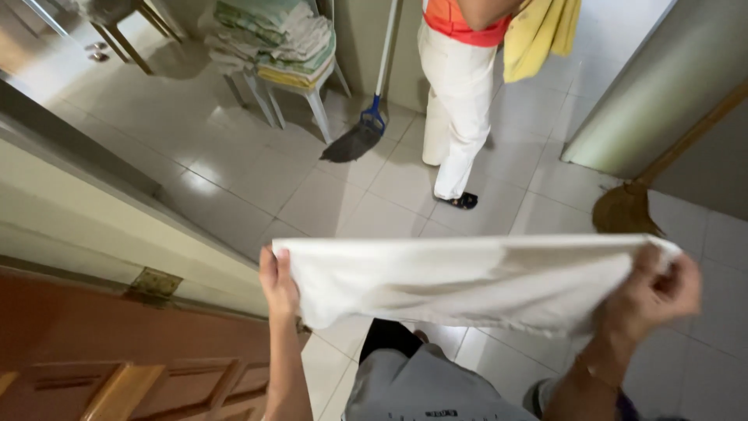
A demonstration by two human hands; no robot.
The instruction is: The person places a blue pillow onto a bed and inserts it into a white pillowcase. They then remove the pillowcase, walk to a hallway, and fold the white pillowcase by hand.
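Left hand (278, 284) and right hand (653, 292) each clenched on a top corner of a white cloth (467, 281) — stretched flat above the tiled floor (257, 171), not yet folded.

The scene is brightly and evenly lit. Glare patches shine on the glossy floor tiles (234, 168), strongest at upper left. Soft shadows fall under the stool (292, 86) and beside the broom (360, 134). The wide lens bends the door frame (93, 168) at the left edge. The cloth (460, 281) looks slightly blurred.
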